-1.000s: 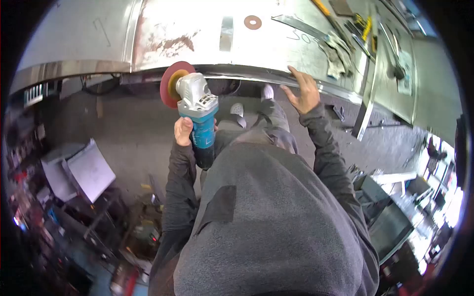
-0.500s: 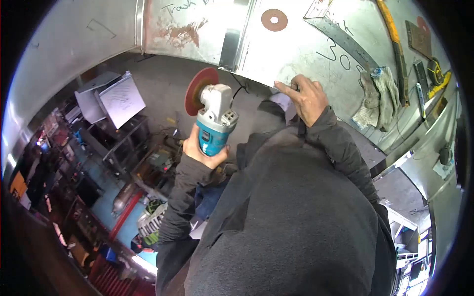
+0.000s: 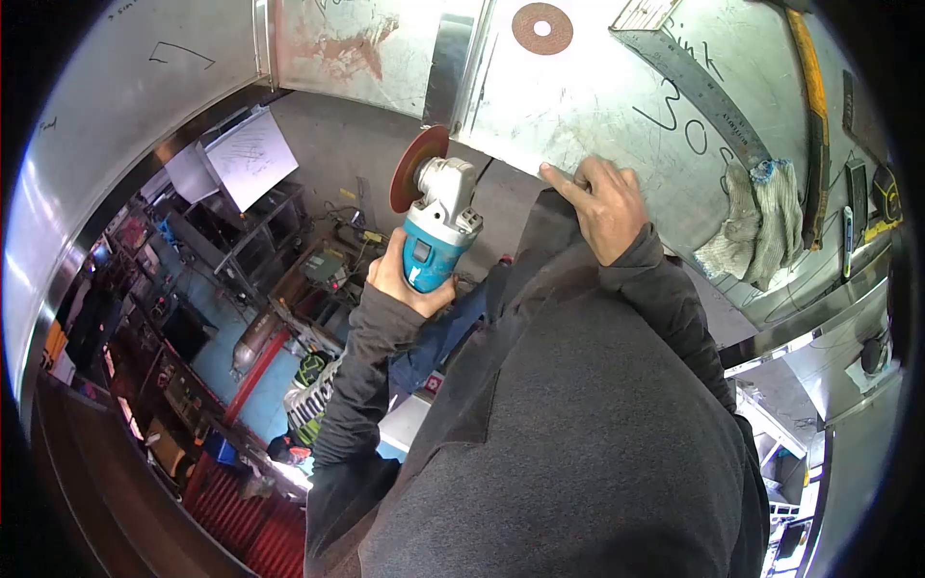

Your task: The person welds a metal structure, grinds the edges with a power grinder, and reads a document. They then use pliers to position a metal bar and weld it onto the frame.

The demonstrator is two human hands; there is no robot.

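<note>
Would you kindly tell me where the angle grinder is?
In the head view, the angle grinder is just left of centre, held in the left hand, with the right hand apart from it to its right.

Your grinder is teal with a silvery-white head, and its disc is dull red. Your sleeves and shirt are charcoal. Your silver bench carries black writing, a rust-brown smear and a reddish-brown loose disc. The ruler is grey with dark marks, the gloves off-white with some blue; towards the dim right edge, the tape seems yellow and black.
</note>
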